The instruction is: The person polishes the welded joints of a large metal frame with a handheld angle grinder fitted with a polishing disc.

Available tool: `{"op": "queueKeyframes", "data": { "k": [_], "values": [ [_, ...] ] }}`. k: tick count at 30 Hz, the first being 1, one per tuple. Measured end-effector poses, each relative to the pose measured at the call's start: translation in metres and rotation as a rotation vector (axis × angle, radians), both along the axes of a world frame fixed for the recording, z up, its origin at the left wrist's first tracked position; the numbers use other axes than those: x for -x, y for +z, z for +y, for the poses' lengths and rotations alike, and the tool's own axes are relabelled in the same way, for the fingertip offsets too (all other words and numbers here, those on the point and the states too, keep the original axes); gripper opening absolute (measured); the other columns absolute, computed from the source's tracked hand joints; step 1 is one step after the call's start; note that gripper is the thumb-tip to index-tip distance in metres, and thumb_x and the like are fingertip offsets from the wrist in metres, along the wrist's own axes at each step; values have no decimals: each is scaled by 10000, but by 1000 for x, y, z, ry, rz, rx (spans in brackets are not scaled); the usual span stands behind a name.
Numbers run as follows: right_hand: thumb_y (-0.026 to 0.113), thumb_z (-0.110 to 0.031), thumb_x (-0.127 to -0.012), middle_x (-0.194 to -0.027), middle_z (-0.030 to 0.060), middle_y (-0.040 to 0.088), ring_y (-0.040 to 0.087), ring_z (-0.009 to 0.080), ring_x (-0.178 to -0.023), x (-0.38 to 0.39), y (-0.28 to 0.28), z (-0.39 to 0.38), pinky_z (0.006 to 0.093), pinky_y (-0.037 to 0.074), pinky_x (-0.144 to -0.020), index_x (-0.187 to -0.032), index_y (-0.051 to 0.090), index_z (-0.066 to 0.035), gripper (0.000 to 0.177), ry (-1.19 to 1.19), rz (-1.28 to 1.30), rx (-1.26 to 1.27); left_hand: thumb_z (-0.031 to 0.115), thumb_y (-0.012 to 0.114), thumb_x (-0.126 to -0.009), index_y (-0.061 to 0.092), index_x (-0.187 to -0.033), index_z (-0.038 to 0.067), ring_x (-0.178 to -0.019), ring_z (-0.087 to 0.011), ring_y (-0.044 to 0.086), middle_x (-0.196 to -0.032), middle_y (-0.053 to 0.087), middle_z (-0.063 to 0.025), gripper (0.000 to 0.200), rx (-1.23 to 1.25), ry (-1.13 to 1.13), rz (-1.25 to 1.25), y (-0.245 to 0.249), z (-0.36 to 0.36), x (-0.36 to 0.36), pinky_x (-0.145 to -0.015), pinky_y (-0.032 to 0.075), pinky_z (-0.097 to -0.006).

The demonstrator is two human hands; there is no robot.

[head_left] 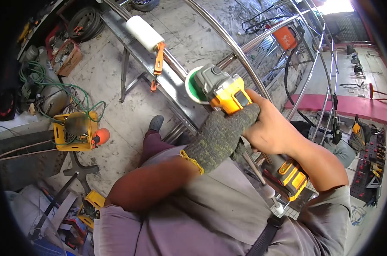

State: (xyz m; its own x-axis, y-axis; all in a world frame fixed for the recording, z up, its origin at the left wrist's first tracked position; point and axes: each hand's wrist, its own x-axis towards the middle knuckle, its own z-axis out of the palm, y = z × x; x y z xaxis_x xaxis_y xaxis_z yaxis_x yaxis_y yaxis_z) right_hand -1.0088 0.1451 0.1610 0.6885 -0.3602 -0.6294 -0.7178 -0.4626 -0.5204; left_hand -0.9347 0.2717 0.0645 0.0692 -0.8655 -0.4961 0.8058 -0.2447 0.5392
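A yellow and grey angle grinder (pixel 231 94) is held out in front of my body, its battery (pixel 292 180) towards the lower right. My left hand (pixel 221 136), in a dark knitted glove with a yellow cuff, wraps round the grinder just behind its head. My right hand (pixel 268 128) is bare and closed round the tool's body beside the glove; part of its fingers is hidden. The grinder's white-rimmed green disc (pixel 196 86) lies against or just over a shiny metal tube (pixel 175 64); contact cannot be made out.
A metal bench (pixel 131 47) carries an orange clamp (pixel 159 59) and a white roll (pixel 145 33). Curved steel tubing (pixel 227 38) rises ahead and right. At left are a yellow crate (pixel 76 147) and green hose (pixel 69 85). An orange machine (pixel 285 37) stands at upper right.
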Motion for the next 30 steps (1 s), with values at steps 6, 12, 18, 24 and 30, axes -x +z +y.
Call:
{"op": "queueKeyframes", "data": {
  "k": [6,12,18,24,30],
  "values": [
    [805,-132,-883,-1168,261,757,756,350,-1174,42,-5,2,420,568,-991,-1383,561,50,586,-45,-106,-90,293,664,-1118,622,-1315,64,-789,-122,730,-990,694,-52,305,0,-93,13,21,6,23,-534,563,-295],
    [764,-116,-844,-1136,291,754,770,402,-1137,38,-7,-4,462,589,-970,-1396,525,77,631,19,-121,-113,336,681,-1101,636,-1226,76,-647,-143,671,-933,689,-33,293,80,55,90,0,12,34,-512,534,-320],
    [775,-234,-834,-947,331,762,796,443,-890,28,-52,-7,505,643,-801,-1459,477,108,772,40,-303,122,236,691,-1031,661,-1185,64,-761,-167,714,-933,723,-45,233,353,-41,-809,-39,4,6,-659,576,-317],
    [755,-528,-928,-1004,260,776,763,344,-640,87,-28,-29,465,637,-718,-1533,467,73,901,-9,-234,46,494,576,-1140,676,-1242,55,-713,-178,681,-960,722,-75,461,128,-281,-189,-42,19,33,-623,543,-324],
    [396,-578,-1172,-928,101,659,625,157,-535,133,24,-39,334,544,-542,-1543,462,-33,663,-451,-447,-300,517,515,-1144,644,-1434,-32,-677,-199,658,-1200,773,-248,634,240,-337,-226,-12,61,16,-640,534,-314]
  ]
}}
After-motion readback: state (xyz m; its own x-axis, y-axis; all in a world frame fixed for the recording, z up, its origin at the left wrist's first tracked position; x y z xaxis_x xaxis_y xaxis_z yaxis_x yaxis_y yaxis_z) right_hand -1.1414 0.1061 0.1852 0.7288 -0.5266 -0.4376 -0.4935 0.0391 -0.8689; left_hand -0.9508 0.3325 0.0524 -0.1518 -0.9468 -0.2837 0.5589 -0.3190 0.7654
